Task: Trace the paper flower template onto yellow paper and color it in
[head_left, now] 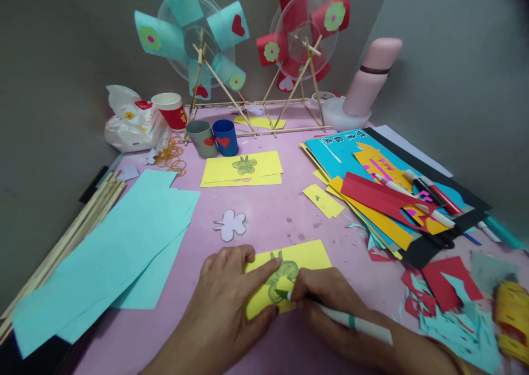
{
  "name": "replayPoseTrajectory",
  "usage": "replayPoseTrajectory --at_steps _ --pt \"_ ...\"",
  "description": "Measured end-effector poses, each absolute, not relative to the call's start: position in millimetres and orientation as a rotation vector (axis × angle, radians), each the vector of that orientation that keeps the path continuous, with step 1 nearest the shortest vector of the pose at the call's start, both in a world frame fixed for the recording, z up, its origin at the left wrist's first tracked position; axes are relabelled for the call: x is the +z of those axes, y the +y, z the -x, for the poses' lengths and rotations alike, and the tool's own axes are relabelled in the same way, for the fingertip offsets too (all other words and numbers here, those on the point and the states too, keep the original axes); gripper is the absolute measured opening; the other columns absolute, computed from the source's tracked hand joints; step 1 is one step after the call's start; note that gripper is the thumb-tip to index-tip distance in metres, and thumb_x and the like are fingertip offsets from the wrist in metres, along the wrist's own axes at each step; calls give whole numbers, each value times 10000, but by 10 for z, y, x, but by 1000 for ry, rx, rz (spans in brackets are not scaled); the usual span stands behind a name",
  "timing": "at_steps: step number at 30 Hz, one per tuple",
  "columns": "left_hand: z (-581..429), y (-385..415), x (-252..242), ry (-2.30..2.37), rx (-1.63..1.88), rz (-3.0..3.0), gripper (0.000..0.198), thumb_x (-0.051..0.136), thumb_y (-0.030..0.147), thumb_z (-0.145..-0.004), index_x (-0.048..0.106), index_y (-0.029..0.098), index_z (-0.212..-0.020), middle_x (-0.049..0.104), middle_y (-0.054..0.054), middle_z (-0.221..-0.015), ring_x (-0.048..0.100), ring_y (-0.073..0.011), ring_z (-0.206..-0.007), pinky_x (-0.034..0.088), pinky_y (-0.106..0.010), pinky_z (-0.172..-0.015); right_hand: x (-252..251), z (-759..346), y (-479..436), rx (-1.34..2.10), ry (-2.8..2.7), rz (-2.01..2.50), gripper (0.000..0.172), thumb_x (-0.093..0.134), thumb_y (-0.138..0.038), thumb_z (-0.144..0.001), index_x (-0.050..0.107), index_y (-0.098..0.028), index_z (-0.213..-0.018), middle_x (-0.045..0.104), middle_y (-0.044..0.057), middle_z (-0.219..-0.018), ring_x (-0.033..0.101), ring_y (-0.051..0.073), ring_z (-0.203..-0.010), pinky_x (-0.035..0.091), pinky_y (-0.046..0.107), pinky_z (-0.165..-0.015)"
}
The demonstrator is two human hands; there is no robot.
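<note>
The right hand (335, 291) pinches a slim white marker with a green band (367, 327), its green tip at the green butterfly drawing (289, 270) on a rectangular yellow paper sheet (313, 253). The left hand (229, 292), thumb and fingers apart, steadies that sheet on the pink tabletop (264, 220). Beyond lies a white paper butterfly cutout (232, 225); leftward, long turquoise paper sheets (124, 242).

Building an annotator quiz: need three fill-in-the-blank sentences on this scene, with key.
1. The right hand grips a slim white marker with a ____ tip.
2. The left hand rests on a rectangular paper card coloured ____.
3. The tapered grey cup and cylindrical blue cup each bear a red ____ shape.

Missing words: green; yellow; heart.
</note>
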State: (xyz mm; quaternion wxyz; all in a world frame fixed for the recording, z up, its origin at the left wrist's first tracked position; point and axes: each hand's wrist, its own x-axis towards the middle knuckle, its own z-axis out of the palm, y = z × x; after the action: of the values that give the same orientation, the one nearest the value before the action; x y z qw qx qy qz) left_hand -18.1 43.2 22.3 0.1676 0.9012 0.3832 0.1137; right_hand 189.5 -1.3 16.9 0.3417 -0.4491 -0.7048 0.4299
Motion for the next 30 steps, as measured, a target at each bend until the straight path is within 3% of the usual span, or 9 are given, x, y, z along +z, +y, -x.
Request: replayPoseTrajectory --at_steps 11,17,30 --pt "191 417 216 1082 326 -2555 542 630 331 -771 467 389 -1284 465 -64 -1102 438 -282 -992 360 -442 -786 212 -1898 4 1185 -1799 1142 130 412 -99 -682 427 -227 -677 410 -64 -568 392 112 -522 308 229 -521" --pt "187 414 219 1104 317 -2550 532 626 329 -771 478 388 -1279 464 -61 -1092 436 -279 -966 357 -450 -789 207 -1918 0 1216 -1544 1273 132 411 -133 -763 473 -228 -695 413 -64 -557 386 112 -496 286 215 -465" --pt "192 426 231 1086 312 -2556 501 583 412 -811 466 393 -1298 471 -65 -1082 447 -292 -978 372 -465 -794 188 -1850 19 1059 -1836 1117 119 439 -123 -758 444 -228 -702 413 -71 -564 403 102 -488 307 214 -498"
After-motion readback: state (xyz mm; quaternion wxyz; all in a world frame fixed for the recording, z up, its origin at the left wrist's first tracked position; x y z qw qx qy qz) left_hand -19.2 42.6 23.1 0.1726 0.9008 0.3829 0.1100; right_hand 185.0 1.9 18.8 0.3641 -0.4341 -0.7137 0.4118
